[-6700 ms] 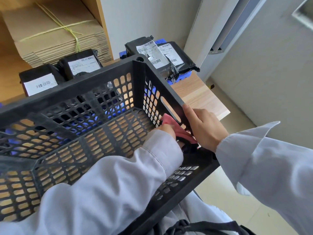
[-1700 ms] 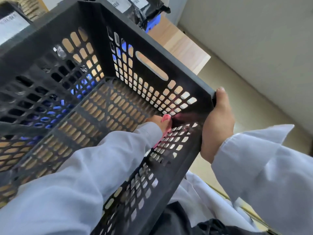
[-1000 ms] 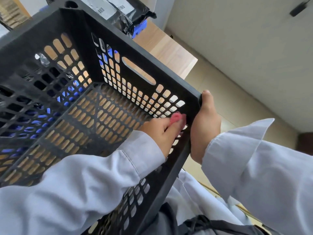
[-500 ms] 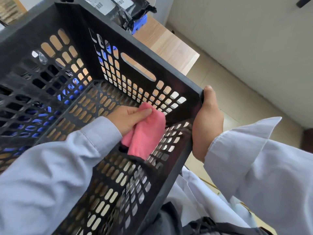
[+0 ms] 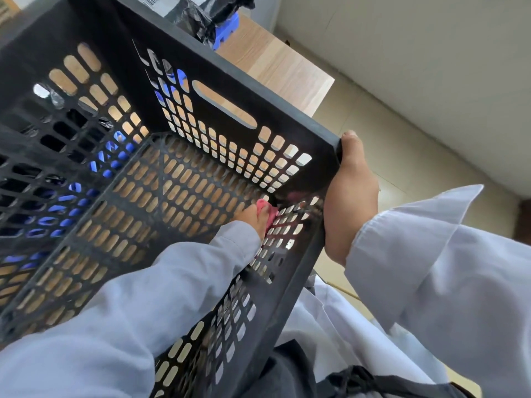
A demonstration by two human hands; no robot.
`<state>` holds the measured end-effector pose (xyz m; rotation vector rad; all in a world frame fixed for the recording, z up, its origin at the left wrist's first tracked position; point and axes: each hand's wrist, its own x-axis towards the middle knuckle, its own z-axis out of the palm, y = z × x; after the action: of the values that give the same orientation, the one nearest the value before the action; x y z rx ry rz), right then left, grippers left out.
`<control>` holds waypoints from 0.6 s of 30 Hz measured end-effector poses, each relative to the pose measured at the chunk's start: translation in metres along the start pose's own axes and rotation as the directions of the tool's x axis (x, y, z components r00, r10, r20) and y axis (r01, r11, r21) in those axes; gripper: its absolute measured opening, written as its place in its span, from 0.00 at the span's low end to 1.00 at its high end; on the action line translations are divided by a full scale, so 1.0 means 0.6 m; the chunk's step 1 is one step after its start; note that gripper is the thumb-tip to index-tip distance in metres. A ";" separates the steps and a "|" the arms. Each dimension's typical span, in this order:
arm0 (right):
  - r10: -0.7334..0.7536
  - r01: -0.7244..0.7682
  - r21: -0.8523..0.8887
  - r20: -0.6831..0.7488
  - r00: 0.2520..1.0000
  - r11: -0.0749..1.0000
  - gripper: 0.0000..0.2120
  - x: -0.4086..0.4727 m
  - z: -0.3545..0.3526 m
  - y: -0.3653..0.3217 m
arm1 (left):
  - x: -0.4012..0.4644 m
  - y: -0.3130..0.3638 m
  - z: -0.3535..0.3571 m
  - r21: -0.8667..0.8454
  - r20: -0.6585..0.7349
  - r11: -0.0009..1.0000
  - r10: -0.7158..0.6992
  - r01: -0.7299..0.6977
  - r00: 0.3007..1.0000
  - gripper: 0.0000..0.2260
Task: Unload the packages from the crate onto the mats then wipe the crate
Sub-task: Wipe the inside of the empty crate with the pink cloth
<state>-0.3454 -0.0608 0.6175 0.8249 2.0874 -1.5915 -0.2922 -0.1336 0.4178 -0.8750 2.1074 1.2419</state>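
The black perforated crate [image 5: 238,84] is tilted toward me and holds no packages. My left hand [image 5: 254,218] reaches deep inside it and presses a pink cloth [image 5: 268,212] into the near right bottom corner; most of the hand is hidden by my sleeve. My right hand [image 5: 349,196] grips the crate's near right corner from outside, thumb up along the edge. Black packages with white labels [image 5: 201,7] lie on a blue mat [image 5: 227,27] beyond the crate's far rim.
A wooden tabletop [image 5: 281,70] carries the crate; its right edge drops to a beige floor [image 5: 388,145]. More dark packages and blue mat show through the crate's left wall holes. A pale wall stands at the upper right.
Half a second ago my left hand held the cloth up in the open inside the crate; it has now pushed the cloth down into the near right corner. My right hand keeps its grip.
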 end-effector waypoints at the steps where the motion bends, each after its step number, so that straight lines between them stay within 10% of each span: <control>1: -0.005 0.005 0.000 0.000 1.000 1.000 0.20 0.000 0.000 0.000 | 0.000 -0.004 0.002 0.010 0.003 1.000 0.007 -0.007 1.000 0.25; 18: -0.009 0.009 -0.003 -0.005 1.000 1.000 0.21 -0.006 0.000 0.000 | -0.208 0.064 -0.085 -0.451 -0.072 0.824 0.350 -0.343 0.934 0.20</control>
<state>-0.3425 -0.0617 0.6198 0.8205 2.0995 -1.5918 -0.2467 -0.1326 0.5505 -0.6732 2.0518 1.9908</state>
